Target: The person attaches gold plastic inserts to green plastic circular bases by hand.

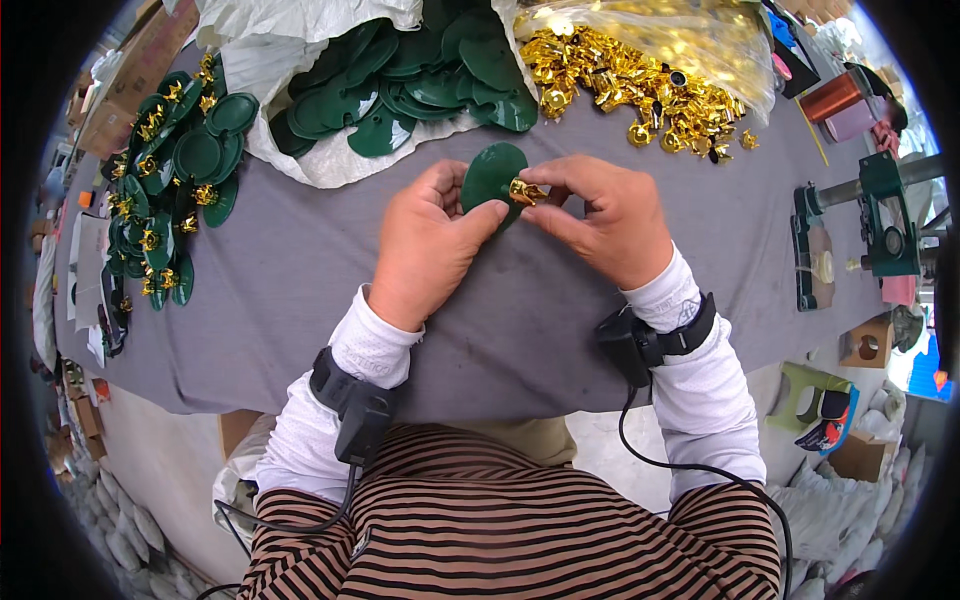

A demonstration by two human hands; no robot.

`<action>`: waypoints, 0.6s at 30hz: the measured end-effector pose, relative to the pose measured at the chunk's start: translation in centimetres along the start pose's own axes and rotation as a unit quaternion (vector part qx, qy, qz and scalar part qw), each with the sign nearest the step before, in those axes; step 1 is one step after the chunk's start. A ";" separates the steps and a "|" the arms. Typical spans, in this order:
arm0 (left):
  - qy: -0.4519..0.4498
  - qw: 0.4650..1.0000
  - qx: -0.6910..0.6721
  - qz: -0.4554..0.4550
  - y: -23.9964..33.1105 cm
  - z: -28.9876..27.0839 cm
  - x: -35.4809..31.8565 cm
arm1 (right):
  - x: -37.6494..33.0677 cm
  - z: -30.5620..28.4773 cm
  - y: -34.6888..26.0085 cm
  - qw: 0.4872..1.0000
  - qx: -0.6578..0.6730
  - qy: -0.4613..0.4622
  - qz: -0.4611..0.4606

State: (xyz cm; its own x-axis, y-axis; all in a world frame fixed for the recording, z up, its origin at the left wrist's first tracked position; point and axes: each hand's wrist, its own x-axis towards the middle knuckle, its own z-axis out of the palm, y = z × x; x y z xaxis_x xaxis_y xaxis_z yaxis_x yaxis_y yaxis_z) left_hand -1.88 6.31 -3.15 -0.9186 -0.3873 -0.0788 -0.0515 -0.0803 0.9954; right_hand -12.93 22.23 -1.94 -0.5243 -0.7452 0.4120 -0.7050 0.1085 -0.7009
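Many grn discs (415,92) in open wht bag (325,168).

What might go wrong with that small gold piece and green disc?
The small gold piece might slip, since only the fingers of the right hand pinch it. The green disc could twist, as the left hand grips it near one edge. A nudge may scatter the loose gold pile.

Workshop | cloth-covered worktable (500,335) | heaped gold parts (640,95) | white sack (335,170) of green discs (400,80) | cardboard box (140,75)
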 end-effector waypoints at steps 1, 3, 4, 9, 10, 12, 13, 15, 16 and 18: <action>-0.003 1.000 0.005 -0.008 0.0 0.0 0.0 | 0.0 0.3 0.3 0.999 -0.021 0.010 -0.030; 0.004 1.000 -0.016 -0.005 0.0 0.2 0.0 | 0.4 0.5 0.6 0.996 -0.039 0.018 -0.072; 0.012 0.999 -0.035 -0.001 0.0 0.1 0.1 | 0.5 0.6 0.7 0.991 -0.057 0.029 -0.115; 0.004 0.999 -0.047 -0.001 -0.7 -0.6 0.5 | 0.5 1.3 0.5 0.993 -0.048 0.020 -0.105; 0.004 0.999 -0.037 0.018 -0.8 -0.6 0.5 | 0.5 1.5 0.3 0.996 -0.039 0.032 -0.071; 0.017 0.996 0.074 0.041 0.2 -0.6 -0.2 | 0.3 1.8 0.1 0.998 -0.031 0.034 -0.041; 0.027 0.980 0.188 0.065 0.5 -0.6 -0.4 | 0.2 1.9 0.0 0.999 -0.023 0.042 -0.011; 0.052 0.962 0.226 0.143 -0.3 -0.7 -0.3 | 0.2 2.0 -0.4 0.999 -0.010 0.048 0.016; 0.056 0.950 0.247 0.185 -0.3 -0.8 -0.4 | 0.2 2.1 -0.6 0.997 0.005 0.058 0.042; 0.060 0.934 0.269 0.229 -0.1 -0.9 -0.3 | 0.5 2.3 -1.3 0.967 0.174 0.058 0.174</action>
State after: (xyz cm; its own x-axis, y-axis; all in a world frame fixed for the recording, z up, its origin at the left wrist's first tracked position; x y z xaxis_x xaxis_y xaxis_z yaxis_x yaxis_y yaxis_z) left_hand -1.23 5.64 -3.29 -0.8436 -0.3703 0.3887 0.1174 0.5792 0.8067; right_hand -11.20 20.24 -2.17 -0.7653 -0.6225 0.1638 -0.2826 0.0963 -0.9544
